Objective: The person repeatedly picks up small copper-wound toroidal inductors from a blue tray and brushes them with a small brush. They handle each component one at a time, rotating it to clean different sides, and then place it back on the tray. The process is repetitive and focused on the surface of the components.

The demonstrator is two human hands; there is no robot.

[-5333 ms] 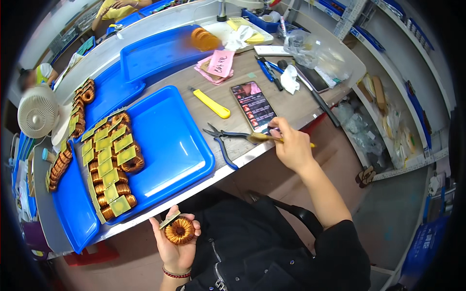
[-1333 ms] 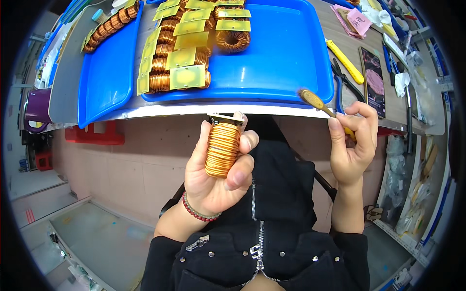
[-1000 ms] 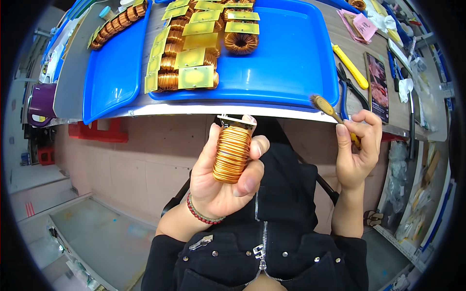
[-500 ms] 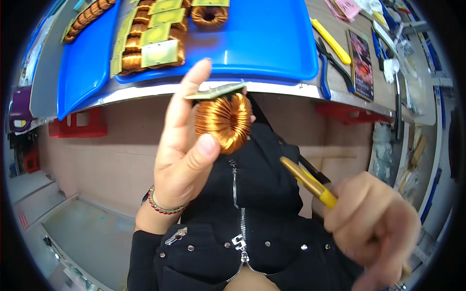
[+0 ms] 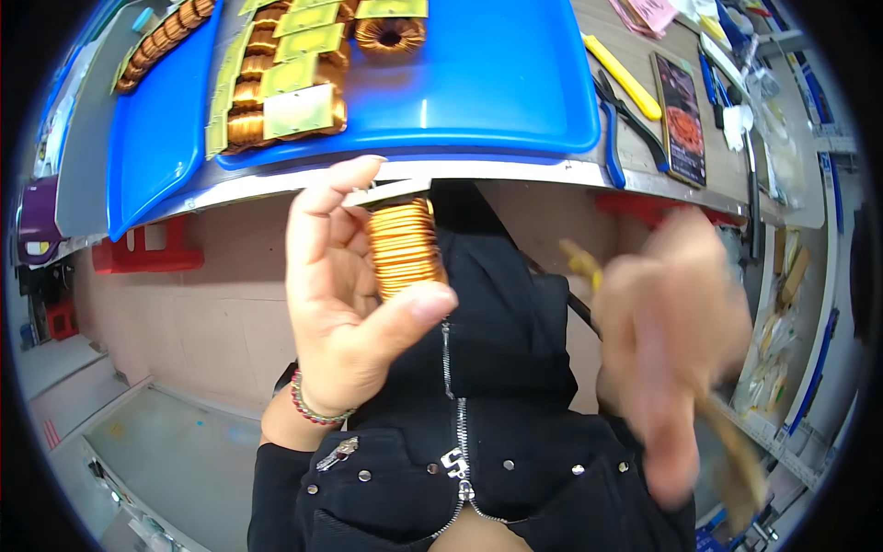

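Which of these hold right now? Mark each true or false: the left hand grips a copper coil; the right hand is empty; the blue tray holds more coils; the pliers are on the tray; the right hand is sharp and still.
1. The left hand grips a copper coil. True.
2. The right hand is empty. False: it holds a yellow-handled tool.
3. The blue tray holds more coils. True.
4. The pliers lie on the tray. False: they lie on the bench beside the tray's right rim.
5. The right hand is sharp. False: it is blurred.
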